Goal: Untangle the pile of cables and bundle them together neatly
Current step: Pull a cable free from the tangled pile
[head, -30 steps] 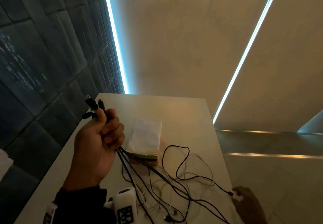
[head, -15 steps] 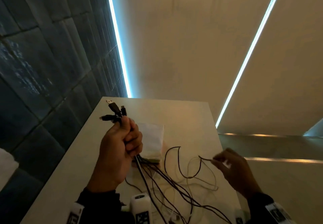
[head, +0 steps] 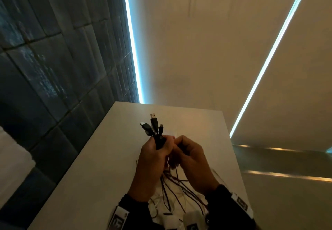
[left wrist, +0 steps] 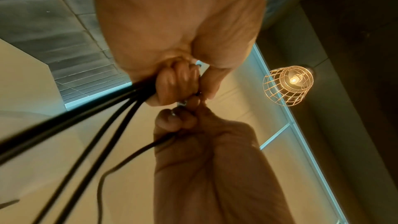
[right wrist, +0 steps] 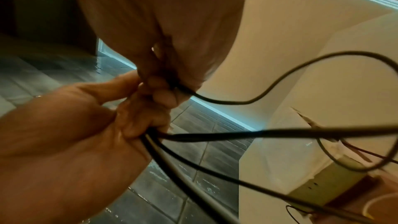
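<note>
My left hand (head: 158, 148) grips a bunch of black cables just below their plugs; the USB plugs (head: 153, 122) stick up out of the fist. The same hand (left wrist: 178, 81) has the cables (left wrist: 71, 120) streaming out of it toward the lower left in the left wrist view. My right hand (head: 181, 145) is pressed against the left one, pinching the end of a thin black cable (right wrist: 280, 81) that loops away to the right. The loose cable lengths (head: 172, 190) hang down onto the white table (head: 100, 158) between my wrists.
A dark tiled wall (head: 45, 68) runs along the table's left edge. A small stack with a white paper top (right wrist: 331, 173) lies on the table under the cables. A caged lamp (left wrist: 288, 84) hangs overhead.
My right hand has come up from the table's right side with a thin cable and joined the left hand. The left hand and its bunch shifted rightward and forward.
</note>
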Motion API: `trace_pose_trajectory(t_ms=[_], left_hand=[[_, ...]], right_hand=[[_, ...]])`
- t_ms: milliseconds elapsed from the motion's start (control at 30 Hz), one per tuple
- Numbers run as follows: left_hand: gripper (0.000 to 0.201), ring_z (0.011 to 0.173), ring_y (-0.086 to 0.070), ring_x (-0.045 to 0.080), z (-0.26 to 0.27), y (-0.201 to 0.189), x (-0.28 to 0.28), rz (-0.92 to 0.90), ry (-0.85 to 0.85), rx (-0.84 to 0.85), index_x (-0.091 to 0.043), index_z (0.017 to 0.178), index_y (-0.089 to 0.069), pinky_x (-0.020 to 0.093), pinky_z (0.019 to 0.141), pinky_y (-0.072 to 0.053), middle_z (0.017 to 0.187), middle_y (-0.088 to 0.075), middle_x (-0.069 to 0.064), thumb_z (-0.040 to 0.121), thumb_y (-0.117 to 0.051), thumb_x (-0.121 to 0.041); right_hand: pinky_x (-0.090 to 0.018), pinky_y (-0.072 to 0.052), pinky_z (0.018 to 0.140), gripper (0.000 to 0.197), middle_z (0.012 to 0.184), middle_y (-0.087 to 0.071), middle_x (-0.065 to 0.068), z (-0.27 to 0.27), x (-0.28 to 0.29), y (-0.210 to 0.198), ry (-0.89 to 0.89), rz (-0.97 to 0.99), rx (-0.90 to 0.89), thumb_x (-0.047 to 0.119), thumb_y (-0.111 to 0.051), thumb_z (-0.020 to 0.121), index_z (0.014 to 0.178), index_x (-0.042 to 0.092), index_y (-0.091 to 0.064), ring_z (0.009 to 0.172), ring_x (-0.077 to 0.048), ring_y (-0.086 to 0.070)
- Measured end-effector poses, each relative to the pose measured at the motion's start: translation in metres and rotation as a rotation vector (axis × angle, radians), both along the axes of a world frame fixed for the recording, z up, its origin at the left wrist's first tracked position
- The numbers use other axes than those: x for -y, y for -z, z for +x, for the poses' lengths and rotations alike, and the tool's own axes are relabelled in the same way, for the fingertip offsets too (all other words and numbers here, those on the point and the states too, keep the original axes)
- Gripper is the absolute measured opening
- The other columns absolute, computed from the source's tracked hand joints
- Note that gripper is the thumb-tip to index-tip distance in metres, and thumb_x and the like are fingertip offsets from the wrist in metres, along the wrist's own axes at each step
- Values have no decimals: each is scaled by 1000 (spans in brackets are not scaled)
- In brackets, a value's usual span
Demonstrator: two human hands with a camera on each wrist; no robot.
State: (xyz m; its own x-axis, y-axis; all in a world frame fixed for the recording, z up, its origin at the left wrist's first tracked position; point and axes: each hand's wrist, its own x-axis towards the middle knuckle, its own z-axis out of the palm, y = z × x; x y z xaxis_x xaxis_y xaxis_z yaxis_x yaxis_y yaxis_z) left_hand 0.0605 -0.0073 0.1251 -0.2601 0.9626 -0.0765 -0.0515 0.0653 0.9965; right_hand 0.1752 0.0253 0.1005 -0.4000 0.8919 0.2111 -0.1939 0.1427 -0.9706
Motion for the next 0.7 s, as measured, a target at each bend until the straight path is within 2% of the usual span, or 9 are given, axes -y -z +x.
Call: trace_pose_trajectory(t_ms=[33, 67, 100, 133, 200, 300, 367, 533, 700], left_hand=[[16, 67, -66, 33, -1, 1, 1, 10, -20, -8, -17, 100, -67, 46, 59, -58, 76, -67, 12, 93, -57, -28], [17, 58, -62, 27, -3, 1, 3, 25, -33, 3, -16, 98, -68, 38, 53, -55, 66, -64, 5, 94, -56, -27], [18, 47, -51, 18, -6, 0, 3, 45, -48, 35, -13, 96, -67, 30, 45, -47, 55, -55, -2, 94, -54, -26], [19, 42, -39, 12, -8, -1, 3, 70, -63, 81, -10, 95, -66, 25, 42, -37, 49, -44, -5, 95, -53, -24], [21, 42, -27, 8, -13, -4, 2, 101, -66, 152, -6, 96, -63, 21, 40, -26, 49, -34, -4, 94, -51, -23], [31, 43, -26, 8, -12, -6, 3, 111, 4, 176, -6, 103, -62, 20, 40, -26, 52, -32, -2, 89, -52, -32], [37, 43, -26, 9, -10, -7, 4, 114, 24, 193, -5, 100, -61, 22, 41, -26, 53, -32, -2, 87, -50, -38], [45, 44, -32, 9, -11, -11, 5, 76, 13, 131, -5, 88, -60, 21, 42, -28, 51, -36, -1, 87, -44, -48], [45, 48, -37, 10, -10, -6, 3, 37, -44, 17, -12, 74, -52, 22, 49, -34, 52, -39, -5, 92, -37, -50]], right_hand=[[-23, -49, 57, 17, 71, -62, -4, 1, 1, 0, -6, 14, 12, 14, -53, 94, 90, -1, -59, 59, -17, -55], [-24, -50, 59, 20, 71, -62, -7, 3, 1, 2, -5, 22, 28, 16, -55, 93, 90, -3, -58, 60, -19, -55], [-26, -50, 60, 21, 69, -61, -9, 5, 2, 4, 0, 19, 42, 17, -57, 92, 88, -4, -57, 59, -20, -55], [-28, -49, 60, 21, 67, -60, -10, 8, 3, 7, 7, 11, 52, 16, -59, 91, 86, -5, -56, 58, -21, -53], [-27, -46, 56, 21, 64, -57, -11, 12, 6, 12, 13, 8, 59, 14, -59, 91, 82, -5, -57, 56, -19, -49], [-19, -41, 52, 21, 61, -54, -3, 10, 9, 10, 30, 47, 35, 14, -57, 91, 83, -5, -59, 53, -10, -46], [-18, -39, 51, 19, 60, -52, -1, 5, 10, 6, 22, 56, 2, 12, -56, 92, 83, -5, -58, 52, -8, -44], [-21, -41, 53, 18, 63, -54, -7, -4, 11, 6, -1, 69, 12, 9, -57, 93, 83, -5, -59, 53, -9, -45], [-29, -45, 58, 14, 63, -60, 3, -9, 11, 10, 34, 101, 103, 14, -60, 93, 82, 6, -61, 55, -10, -49]])
